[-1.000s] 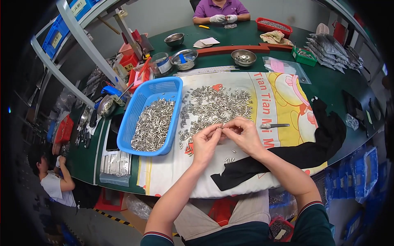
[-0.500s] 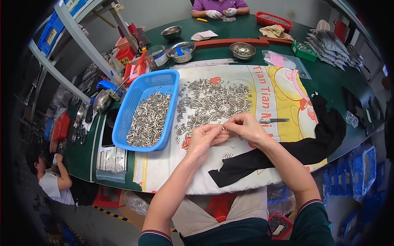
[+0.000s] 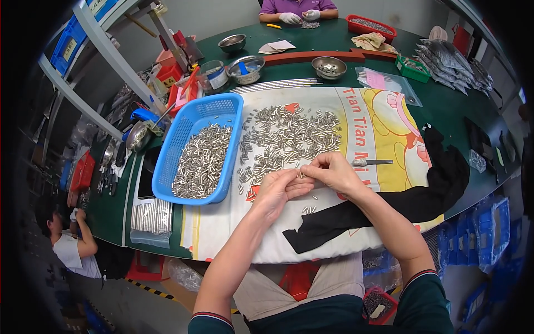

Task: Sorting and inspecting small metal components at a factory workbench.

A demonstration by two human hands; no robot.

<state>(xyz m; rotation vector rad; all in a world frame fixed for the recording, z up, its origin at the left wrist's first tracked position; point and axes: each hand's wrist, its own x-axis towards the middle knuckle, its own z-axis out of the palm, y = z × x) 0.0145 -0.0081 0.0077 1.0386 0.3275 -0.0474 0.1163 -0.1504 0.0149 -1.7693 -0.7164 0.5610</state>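
Observation:
My left hand [image 3: 276, 193] and my right hand [image 3: 335, 173] meet fingertip to fingertip above a printed white cloth [image 3: 233, 234]. Between their fingers are small silvery metal pins [image 3: 301, 175]; both hands are closed in a pinch, and the fingers partly cover the pins. Just beyond my hands spreads a wide heap of similar pins [image 3: 295, 133]. To the left, a blue plastic basket [image 3: 236, 142] holds many more. A few loose pins [image 3: 308, 210] lie on the cloth close to me, below my hands.
Right of my hands lie a dark-handled tool [image 3: 372, 162] and a black cloth [image 3: 389, 206]. Metal bowls [image 3: 329, 69] and thin rods [image 3: 275, 86] are at the far side. Bagged rods [image 3: 151, 218] sit left. A gloved co-worker [image 3: 299, 11] works across the table.
My hands stay almost in place over the cloth, with only slight finger movement around the pins. The basket and the heap look the same.

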